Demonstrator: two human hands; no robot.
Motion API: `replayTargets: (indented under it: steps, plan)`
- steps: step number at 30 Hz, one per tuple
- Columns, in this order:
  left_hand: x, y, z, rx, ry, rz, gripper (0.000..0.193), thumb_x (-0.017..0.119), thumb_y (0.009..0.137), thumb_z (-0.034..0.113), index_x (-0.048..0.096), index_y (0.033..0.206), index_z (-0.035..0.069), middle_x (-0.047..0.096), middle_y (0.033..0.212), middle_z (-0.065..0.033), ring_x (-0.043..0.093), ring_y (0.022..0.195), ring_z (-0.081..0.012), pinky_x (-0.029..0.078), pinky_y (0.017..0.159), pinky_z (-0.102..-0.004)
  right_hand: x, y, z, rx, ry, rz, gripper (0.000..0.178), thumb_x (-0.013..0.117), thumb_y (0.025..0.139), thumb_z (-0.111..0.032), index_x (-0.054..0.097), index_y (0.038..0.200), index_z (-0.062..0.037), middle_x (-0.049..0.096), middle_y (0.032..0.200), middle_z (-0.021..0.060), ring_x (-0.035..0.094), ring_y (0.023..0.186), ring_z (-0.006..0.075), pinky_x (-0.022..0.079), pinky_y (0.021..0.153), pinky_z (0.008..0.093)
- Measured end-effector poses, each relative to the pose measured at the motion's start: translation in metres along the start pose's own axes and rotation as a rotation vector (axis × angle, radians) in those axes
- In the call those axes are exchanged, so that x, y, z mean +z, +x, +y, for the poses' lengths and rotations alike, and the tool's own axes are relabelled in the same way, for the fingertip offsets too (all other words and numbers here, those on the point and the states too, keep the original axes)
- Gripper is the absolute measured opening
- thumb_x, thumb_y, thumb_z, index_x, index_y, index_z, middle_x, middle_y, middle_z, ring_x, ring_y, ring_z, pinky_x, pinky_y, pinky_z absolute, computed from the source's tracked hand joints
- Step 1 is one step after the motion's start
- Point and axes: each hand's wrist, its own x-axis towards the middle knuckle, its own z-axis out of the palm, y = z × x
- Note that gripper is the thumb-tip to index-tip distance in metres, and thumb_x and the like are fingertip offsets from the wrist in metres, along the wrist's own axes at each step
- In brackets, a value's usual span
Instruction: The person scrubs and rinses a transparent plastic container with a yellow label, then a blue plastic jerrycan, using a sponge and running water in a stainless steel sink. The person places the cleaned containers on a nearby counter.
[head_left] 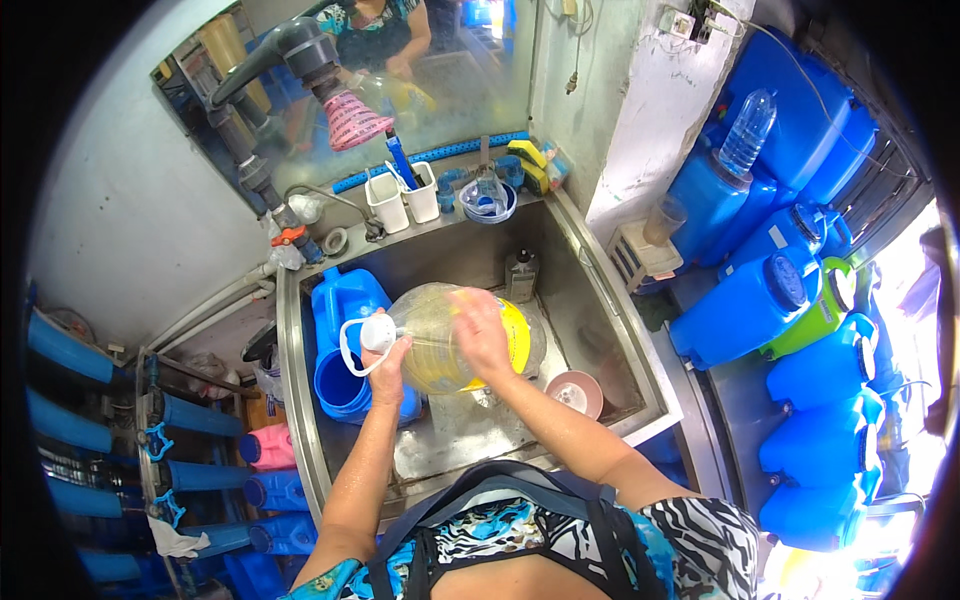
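A large clear round water bottle [425,345] with a yellow label lies on its side over the steel sink [440,455]. My left hand [386,372] is closed round its neck, next to the white cap [378,332] and white carrying loop. Against the bottle's upper side presses my right hand [482,335], its fingers curved and blurred. A yellowish patch shows at those fingertips, but I cannot make out what it is. Left of the bottle, a blue jug [345,300] and a blue open-mouthed container [342,385] stand in the sink.
A pink bowl [575,393] and a dark-capped bottle [521,275] are in the sink. White holders [385,203], a small basin [488,205] and yellow sponges [530,160] line the back ledge. A cloth-covered pipe outlet [352,120] hangs above. Blue containers [740,310] crowd the right.
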Motion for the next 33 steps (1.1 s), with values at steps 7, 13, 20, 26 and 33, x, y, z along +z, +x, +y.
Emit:
replayTargets:
  steps: [7,13,20,26,33]
  plan:
    - [-0.009,-0.011,-0.003,-0.113,-0.053,0.07,0.056,0.065,0.078,0.011,0.046,0.13,0.002,0.055,0.121,-0.0081,0.053,0.109,-0.0188,0.039,0.097,-0.0312,-0.024,-0.036,0.146,0.568,0.037,0.144,0.034,0.049,0.089,-0.026,0.065,0.116,-0.0119,0.063,0.116,0.0132,0.057,0.11,0.0324,0.041,0.1,0.0406]
    - [0.015,-0.002,0.006,-0.054,0.026,0.049,0.06,0.067,0.078,0.008,0.042,0.132,0.004,0.054,0.122,-0.0084,0.053,0.108,-0.0202,0.038,0.098,-0.0315,-0.003,0.012,0.076,0.163,-0.13,-0.029,0.032,0.048,0.089,-0.021,0.066,0.114,-0.0139,0.063,0.116,0.0126,0.054,0.113,0.0306,0.038,0.101,0.0408]
    - [0.024,0.012,0.021,0.194,0.464,-0.088,0.074,0.082,0.069,0.018,0.045,0.13,0.002,0.056,0.111,-0.008,0.054,0.102,-0.0181,0.044,0.09,-0.0325,-0.016,0.043,-0.028,-0.273,-0.189,-0.192,0.034,0.055,0.086,-0.017,0.064,0.118,-0.0126,0.061,0.121,0.0105,0.05,0.119,0.0323,0.034,0.106,0.0411]
    - [0.025,0.011,0.002,-0.011,0.145,0.114,0.066,0.078,0.071,0.015,0.045,0.127,0.003,0.055,0.111,-0.006,0.054,0.101,-0.0169,0.042,0.092,-0.0308,-0.035,-0.004,0.111,0.492,-0.031,-0.135,0.044,0.038,0.096,-0.032,0.06,0.123,-0.0049,0.057,0.129,0.0125,0.052,0.121,0.0261,0.036,0.106,0.0351]
    - [0.044,0.008,0.011,0.055,0.145,0.029,0.066,0.081,0.068,0.022,0.048,0.122,0.001,0.056,0.111,-0.0116,0.054,0.1,-0.0218,0.044,0.088,-0.0348,-0.021,0.04,0.003,0.01,-0.065,-0.093,0.037,0.046,0.092,-0.025,0.063,0.118,-0.0056,0.061,0.121,0.0143,0.053,0.118,0.031,0.038,0.103,0.037]
